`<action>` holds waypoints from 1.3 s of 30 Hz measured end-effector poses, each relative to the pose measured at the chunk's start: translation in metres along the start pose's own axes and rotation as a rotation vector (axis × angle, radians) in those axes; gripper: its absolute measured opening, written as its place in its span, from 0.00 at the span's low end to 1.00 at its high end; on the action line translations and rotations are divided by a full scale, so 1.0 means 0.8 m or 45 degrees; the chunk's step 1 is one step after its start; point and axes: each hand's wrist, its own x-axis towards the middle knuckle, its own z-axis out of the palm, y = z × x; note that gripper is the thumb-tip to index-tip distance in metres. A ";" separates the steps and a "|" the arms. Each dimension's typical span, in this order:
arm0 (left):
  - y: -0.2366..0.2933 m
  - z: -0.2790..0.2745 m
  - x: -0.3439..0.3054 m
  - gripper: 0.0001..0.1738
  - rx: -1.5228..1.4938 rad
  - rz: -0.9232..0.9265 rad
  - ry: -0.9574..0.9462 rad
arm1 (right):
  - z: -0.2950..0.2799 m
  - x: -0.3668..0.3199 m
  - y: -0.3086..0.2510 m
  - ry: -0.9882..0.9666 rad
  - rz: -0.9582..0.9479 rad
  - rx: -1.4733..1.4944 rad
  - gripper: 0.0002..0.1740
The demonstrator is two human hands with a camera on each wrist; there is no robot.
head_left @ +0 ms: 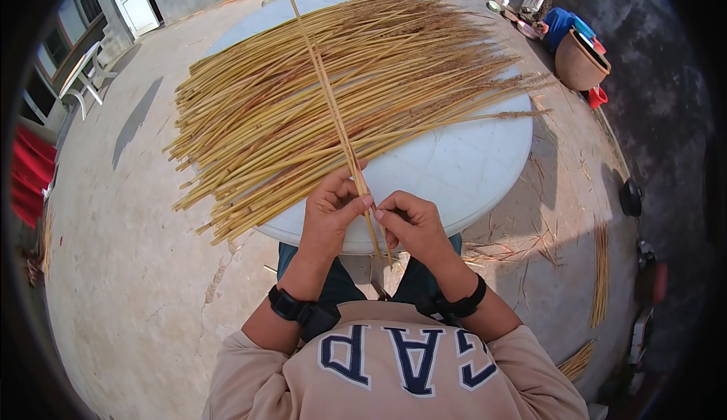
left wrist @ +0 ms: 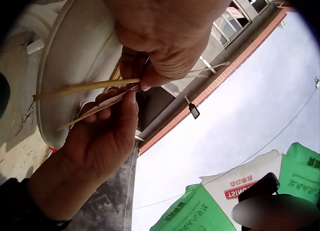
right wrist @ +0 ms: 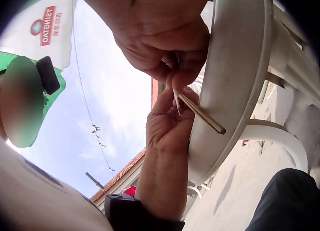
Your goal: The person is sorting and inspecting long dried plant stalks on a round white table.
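My left hand [head_left: 332,209] pinches a long, straw-coloured dried stalk [head_left: 331,94] near its lower end, just in front of the table edge. From there the stalk slants up and away across the heap. Right beside it, my right hand [head_left: 413,221] pinches a thin strip of dry husk [left wrist: 102,106] between thumb and forefinger. The strip splays away from the stalk's cut end, as the left wrist view shows. In the right wrist view the bare stalk end [right wrist: 205,113] sticks out past the fingers. A large heap of dried stalks [head_left: 303,109] with brown feathery tops covers much of the table.
The round white table [head_left: 462,159] stands before my knees. Husk scraps [head_left: 515,249] litter the concrete on the right, near a stalk bundle [head_left: 600,276]. A clay pot [head_left: 581,62] and blue barrel [head_left: 559,26] are back right; a white chair [head_left: 87,75] stands left.
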 end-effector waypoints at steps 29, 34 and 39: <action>0.000 -0.004 -0.004 0.29 0.016 -0.015 -0.010 | -0.080 0.009 -0.021 0.586 -0.084 -0.056 0.05; -0.002 -0.004 -0.002 0.30 -0.032 0.008 -0.010 | -0.141 0.002 -0.025 0.933 -0.447 0.319 0.10; -0.003 -0.005 0.000 0.30 -0.017 -0.021 -0.074 | -0.176 -0.002 -0.023 0.967 -0.562 1.355 0.21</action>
